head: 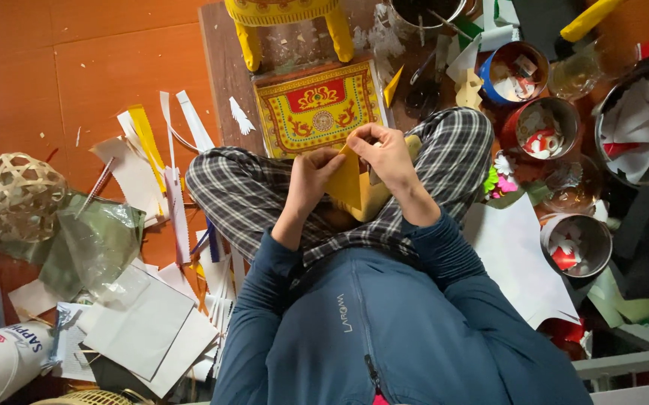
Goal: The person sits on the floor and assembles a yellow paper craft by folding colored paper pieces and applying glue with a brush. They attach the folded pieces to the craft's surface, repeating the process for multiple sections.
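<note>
Left hand (pixel 311 180) pinches yellow paper piece (pixel 348 184) steady over lap; right hand (pixel 386 154) grips its top edge, creasing it.

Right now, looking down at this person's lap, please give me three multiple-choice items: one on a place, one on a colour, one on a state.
1. Where does the woven basket lie?
A. far left on the floor
B. on the person's lap
C. inside a tin

2. What colour is the paper piece between both hands?
A. blue
B. yellow
C. black

3. How is the paper piece held?
A. lying untouched
B. by the left hand alone
C. by the left hand and right hand together

Answers:
1 A, it sits at the left edge.
2 B, its face is plain yellow.
3 C, fingers of both hands pinch it above the checked trousers.
</note>
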